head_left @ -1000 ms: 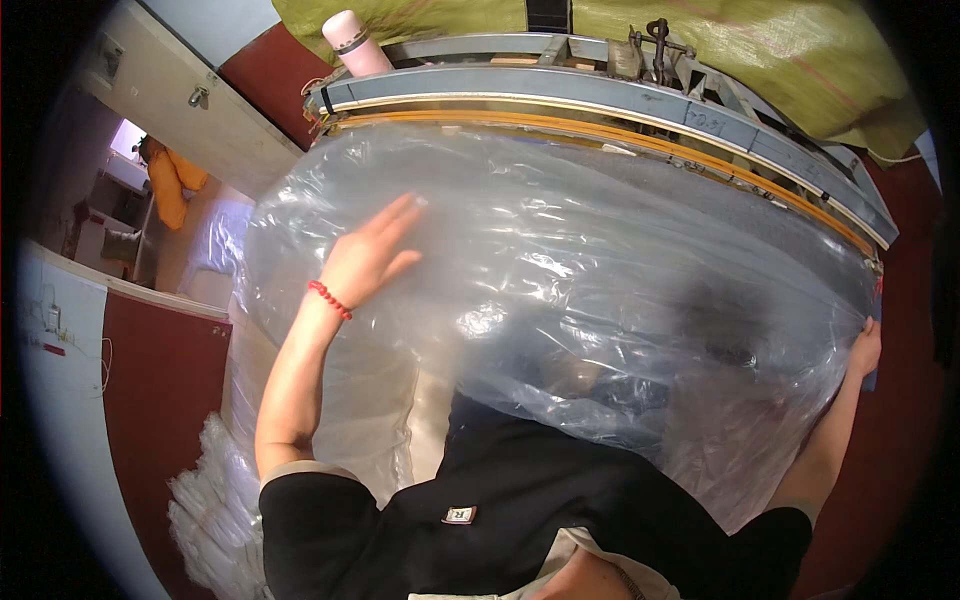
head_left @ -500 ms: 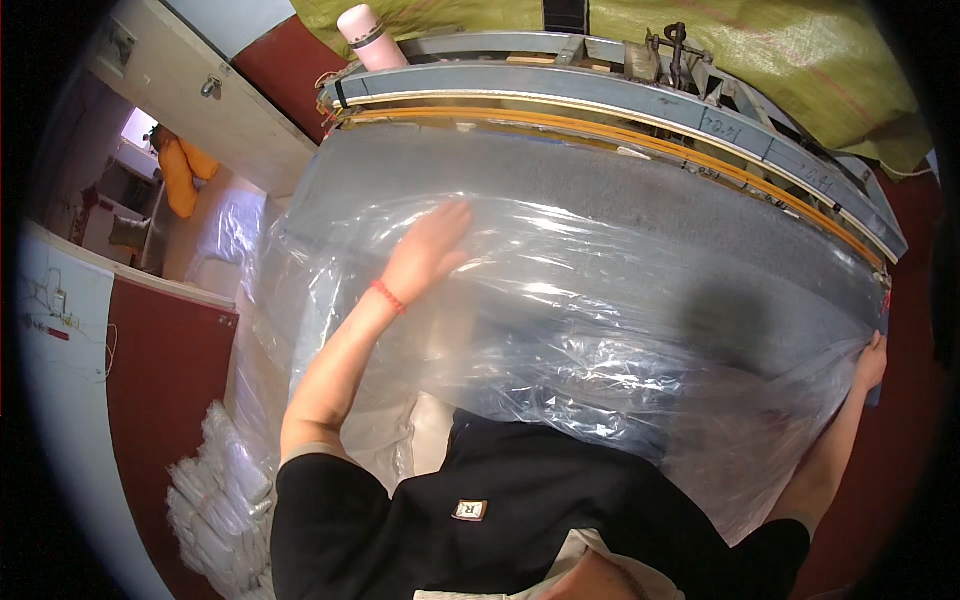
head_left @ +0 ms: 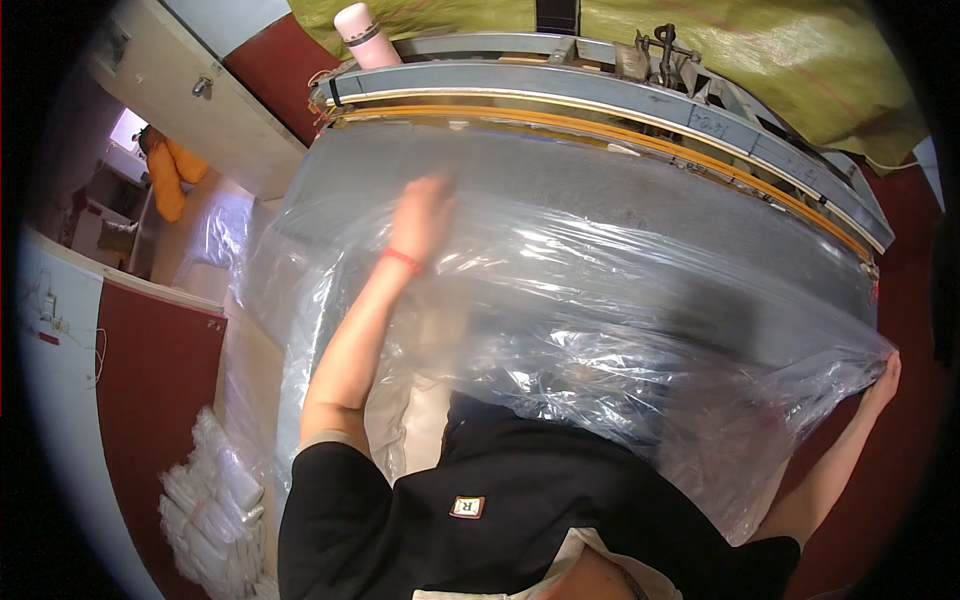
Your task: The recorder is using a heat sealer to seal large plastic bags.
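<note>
A wide sheet of clear plastic film (head_left: 590, 290) drapes over the grey work surface (head_left: 480, 160) toward my body. Its far edge lies in wrinkles across the surface. My left hand (head_left: 420, 215), with a red bead bracelet at the wrist, is over the film near that edge on the left. Its fingers reach forward, with tips blurred by motion, and I see nothing held. At the right, beyond the surface's edge, my right hand (head_left: 886, 378) pinches the film's corner, which is pulled into taut folds.
A metal frame with a long bar (head_left: 600, 85) and orange strips runs along the far side. A pink bottle (head_left: 366, 38) stands behind its left end. Bundled clear plastic (head_left: 212, 500) lies low on the left, near an open door (head_left: 190, 90). Yellow-green woven sheeting (head_left: 740, 60) hangs behind.
My right hand has moved outward and slightly nearer me, drawing the film corner off the surface's right end. My left hand has shifted left and slightly farther away.
</note>
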The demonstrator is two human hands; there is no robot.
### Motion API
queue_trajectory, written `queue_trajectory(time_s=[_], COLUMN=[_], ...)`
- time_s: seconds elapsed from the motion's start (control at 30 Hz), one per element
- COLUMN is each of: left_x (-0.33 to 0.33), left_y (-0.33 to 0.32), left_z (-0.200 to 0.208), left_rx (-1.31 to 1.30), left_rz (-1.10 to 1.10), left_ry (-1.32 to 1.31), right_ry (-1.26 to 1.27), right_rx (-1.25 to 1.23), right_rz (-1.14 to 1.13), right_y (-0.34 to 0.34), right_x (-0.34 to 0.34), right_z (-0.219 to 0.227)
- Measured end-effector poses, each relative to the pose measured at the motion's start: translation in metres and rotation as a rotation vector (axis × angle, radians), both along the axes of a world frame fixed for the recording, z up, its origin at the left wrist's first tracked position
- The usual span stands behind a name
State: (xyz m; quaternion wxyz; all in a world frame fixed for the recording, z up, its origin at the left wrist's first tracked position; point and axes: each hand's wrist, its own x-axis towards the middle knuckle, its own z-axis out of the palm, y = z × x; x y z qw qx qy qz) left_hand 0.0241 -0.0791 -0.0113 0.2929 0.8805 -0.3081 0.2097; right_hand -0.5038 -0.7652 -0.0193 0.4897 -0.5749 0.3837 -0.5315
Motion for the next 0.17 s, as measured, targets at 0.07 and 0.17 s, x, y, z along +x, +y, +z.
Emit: queue_trajectory(time_s=[0.07,0.17], left_x=[0.003,0.011], left_y=[0.005,0.001], left_z=[-0.004,-0.004], left_rx=[0.121,0.127], left_rz=[-0.037,-0.069], left_ry=[-0.014,-0.107], right_ry=[-0.024,0.05], right_rx=[0.012,-0.014], right_rz=[-0.015,-0.027], right_y=[0.008,0.01], right_x=[-0.008,-0.039], right_z=[0.013,0.021])
